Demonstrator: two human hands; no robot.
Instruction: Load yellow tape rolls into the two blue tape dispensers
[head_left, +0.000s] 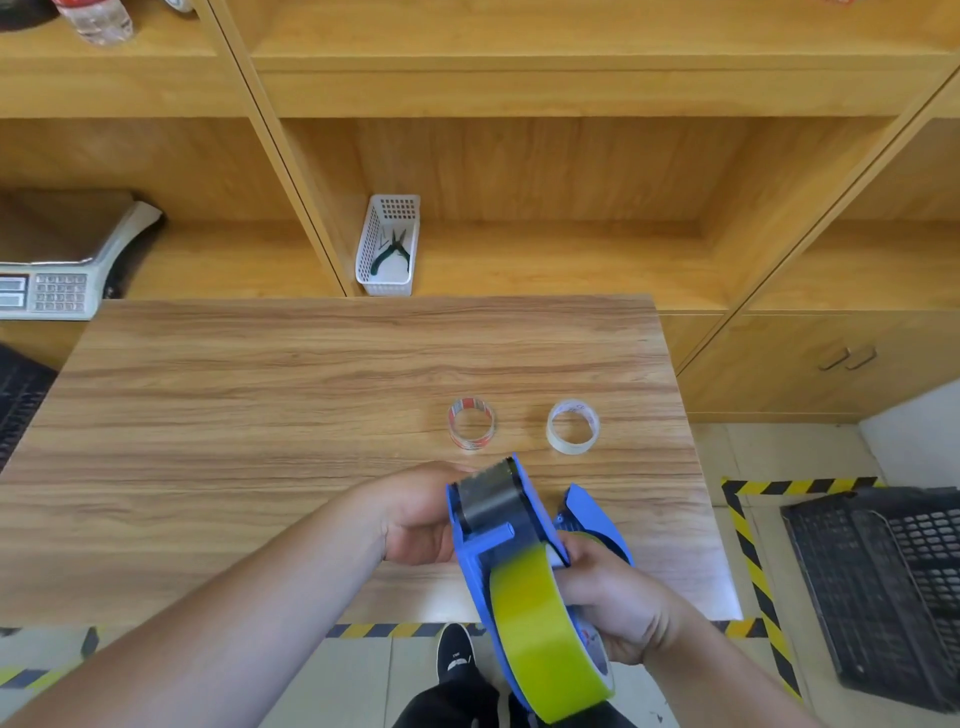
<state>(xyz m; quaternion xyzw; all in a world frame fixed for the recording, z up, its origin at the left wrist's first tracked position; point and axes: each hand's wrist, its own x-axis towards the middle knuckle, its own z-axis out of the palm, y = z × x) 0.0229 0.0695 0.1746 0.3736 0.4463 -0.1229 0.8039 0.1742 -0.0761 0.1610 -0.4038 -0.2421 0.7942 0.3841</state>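
Note:
I hold a blue tape dispenser (485, 540) above the table's near edge, its metal blade end pointing away from me. A yellow tape roll (545, 634) sits in its frame. My left hand (415, 519) grips the dispenser's front left side. On the right, my right hand (618, 608) wraps the roll's side and the frame. A second blue tape dispenser (592, 514) lies on the table behind my right hand, mostly hidden. Whether it carries a roll I cannot tell.
Two nearly empty clear tape rings, one with red print (471, 422) and one plain (573, 427), lie on the wooden table (260, 415). A white basket with pliers (387, 247) and a scale (52, 286) sit on shelves behind. A black crate (883, 587) stands on the floor at right.

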